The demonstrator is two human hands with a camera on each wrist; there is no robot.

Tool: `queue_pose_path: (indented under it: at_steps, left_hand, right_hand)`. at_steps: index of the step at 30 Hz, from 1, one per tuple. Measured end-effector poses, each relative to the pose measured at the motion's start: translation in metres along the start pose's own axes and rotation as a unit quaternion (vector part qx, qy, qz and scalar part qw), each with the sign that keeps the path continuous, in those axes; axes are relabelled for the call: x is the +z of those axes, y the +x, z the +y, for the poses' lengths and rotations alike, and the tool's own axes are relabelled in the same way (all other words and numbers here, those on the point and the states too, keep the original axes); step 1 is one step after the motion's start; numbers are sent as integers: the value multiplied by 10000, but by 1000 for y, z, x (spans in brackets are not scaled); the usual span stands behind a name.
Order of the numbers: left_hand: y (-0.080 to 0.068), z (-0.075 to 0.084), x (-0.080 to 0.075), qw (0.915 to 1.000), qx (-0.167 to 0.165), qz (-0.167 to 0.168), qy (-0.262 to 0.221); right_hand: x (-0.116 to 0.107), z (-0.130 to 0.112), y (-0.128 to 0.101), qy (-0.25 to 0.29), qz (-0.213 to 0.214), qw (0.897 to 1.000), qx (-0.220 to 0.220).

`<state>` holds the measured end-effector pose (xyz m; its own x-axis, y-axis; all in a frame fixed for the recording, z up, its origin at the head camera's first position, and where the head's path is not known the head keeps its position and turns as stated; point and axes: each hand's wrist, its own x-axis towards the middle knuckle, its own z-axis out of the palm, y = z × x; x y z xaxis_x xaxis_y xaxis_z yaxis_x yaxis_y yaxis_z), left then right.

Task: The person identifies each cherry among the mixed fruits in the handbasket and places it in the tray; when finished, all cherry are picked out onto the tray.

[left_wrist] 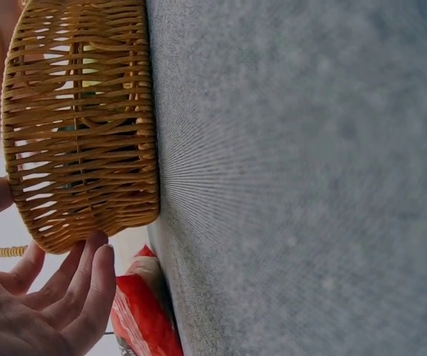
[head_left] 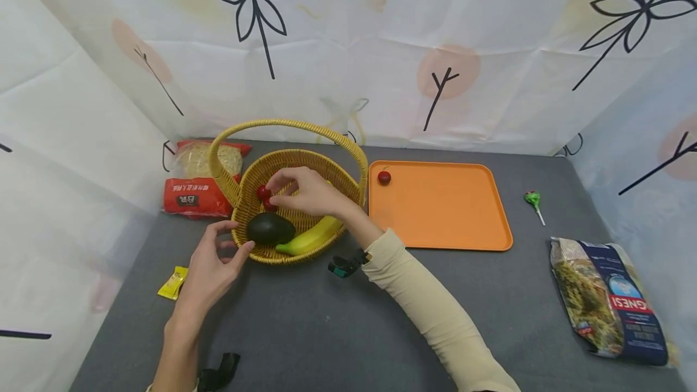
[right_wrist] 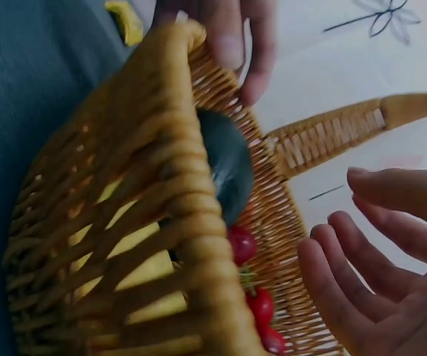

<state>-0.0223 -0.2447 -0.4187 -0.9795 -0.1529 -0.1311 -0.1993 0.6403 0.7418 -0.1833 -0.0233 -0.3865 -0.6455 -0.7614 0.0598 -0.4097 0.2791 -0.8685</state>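
The step in hand looks like placing or sorting cherries point(right_wrist: 260, 305) inside the basket point(left_wrist: 102, 185); one moment does not settle which. At the basket's left side, the left hand point(head_left: 209, 265) has its fingers spread against the weave and rim, seemingly to steady it. Over the basket, the right hand point(head_left: 310, 192) is near the cherries, fingers loosely bent and apart, pinching nothing in the right wrist view. The next move probably calls for a light touch, keeping clear of the tall handle point(head_left: 288, 123).

Left of the basket on the desk point(head_left: 348, 331) are a yellow candy point(head_left: 173, 283) and, just beside it and farther back, a red noodle bag point(head_left: 190, 192). Inside the basket, the avocado point(head_left: 270, 228) lies toward the left, with the cherries behind it and the banana point(head_left: 313, 238) to its right. Just right of the basket, the orange tray point(head_left: 446, 210) bears a lone cherry point(head_left: 384, 178). Well right of the basket lie a green lollipop point(head_left: 533, 198) and a pasta bag point(head_left: 610, 301).
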Motion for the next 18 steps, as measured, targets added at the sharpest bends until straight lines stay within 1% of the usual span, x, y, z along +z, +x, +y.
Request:
queue_pose_path:
  at_steps: [5,8,10,13,18]
  left_hand:
    - [0,0,0,10000,-13,-6,-12]
    - [0,1,0,10000,-26,-22,-13]
    - [0,0,0,10000,-46,-32,-13]
    - [0,0,0,10000,-60,-30,0]
    - [0,0,1,10000,-68,-45,3]
  right_hand:
    - [6,6,20,-158,-264,9985,450]
    - [8,9,28,-404,-385,9961,690]
    - [10,11,32,-452,-493,9939,873]
    - [11,11,36,-249,-734,9904,1142]
    - [12,8,41,327,-1105,9804,1601]
